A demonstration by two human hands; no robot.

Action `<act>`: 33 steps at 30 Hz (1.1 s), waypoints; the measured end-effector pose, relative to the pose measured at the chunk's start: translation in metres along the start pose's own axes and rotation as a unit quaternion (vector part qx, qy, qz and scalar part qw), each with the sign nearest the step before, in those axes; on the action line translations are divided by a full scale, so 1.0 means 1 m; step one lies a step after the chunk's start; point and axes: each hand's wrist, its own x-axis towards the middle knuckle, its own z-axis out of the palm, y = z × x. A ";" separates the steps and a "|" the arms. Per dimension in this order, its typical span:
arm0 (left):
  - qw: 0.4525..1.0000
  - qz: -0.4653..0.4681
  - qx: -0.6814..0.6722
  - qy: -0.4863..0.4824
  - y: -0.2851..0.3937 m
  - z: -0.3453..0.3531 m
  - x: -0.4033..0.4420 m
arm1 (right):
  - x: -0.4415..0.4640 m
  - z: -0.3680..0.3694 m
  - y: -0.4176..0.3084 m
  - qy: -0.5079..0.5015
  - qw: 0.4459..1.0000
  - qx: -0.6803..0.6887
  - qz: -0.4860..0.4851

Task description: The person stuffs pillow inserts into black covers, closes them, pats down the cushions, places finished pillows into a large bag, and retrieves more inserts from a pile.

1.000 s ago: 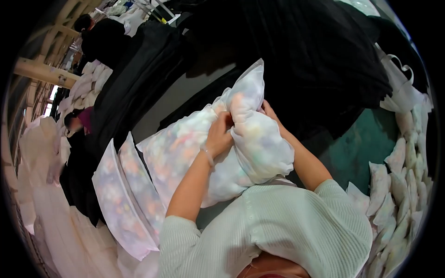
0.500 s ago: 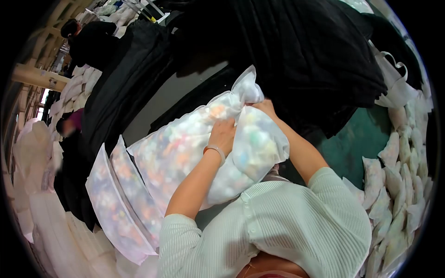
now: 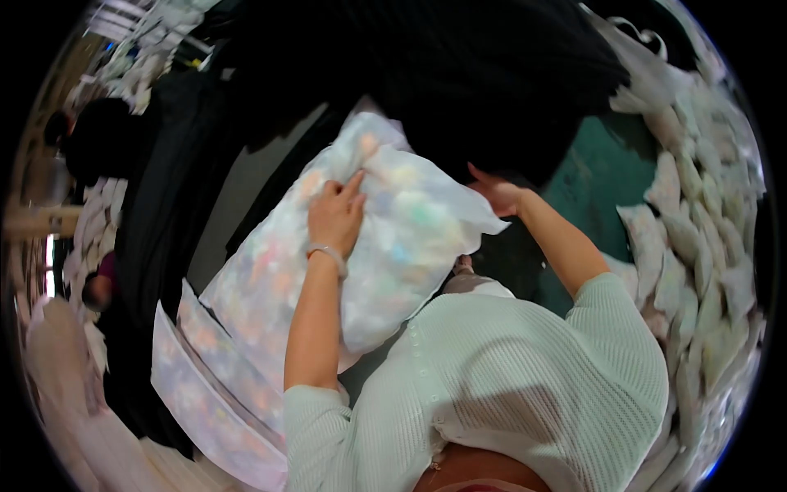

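Observation:
A plump white translucent bag (image 3: 410, 238) with blurred pastel filling lies across my lap, its upper part puffed out. My left hand (image 3: 336, 215) rests on top of it, fingers apart, a pale bangle at the wrist. Beside the bag's right corner is my right hand (image 3: 498, 190), its fingers spread and nothing seen in them. Two more filled bags (image 3: 205, 394) lie at the lower left, next to the first one.
Black cloth (image 3: 484, 74) is heaped ahead, and more black fabric (image 3: 168, 172) runs down the left. Small filled bags (image 3: 693, 246) pile up at the right. Another person in dark clothing (image 3: 102, 141) is at the upper left.
The bag's pinched, folded upper end has opened out towards the right. My right hand has come off it and spread its fingers. The view has swung to the right.

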 end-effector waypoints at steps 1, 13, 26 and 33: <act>0.999 0.015 -0.022 0.025 0.001 -0.001 0.000 | 0.001 -0.018 0.028 -0.109 0.980 0.152 -0.070; 0.991 0.102 -0.001 -0.088 0.071 -0.003 -0.041 | 0.004 0.054 0.071 -0.096 0.969 0.022 -0.225; 0.997 -0.005 -0.057 -0.054 0.027 0.020 -0.028 | 0.006 0.042 0.022 0.330 0.861 -0.338 -0.187; 0.994 0.100 -0.038 0.033 0.046 0.012 -0.036 | -0.041 -0.021 0.078 0.360 0.911 0.070 -0.187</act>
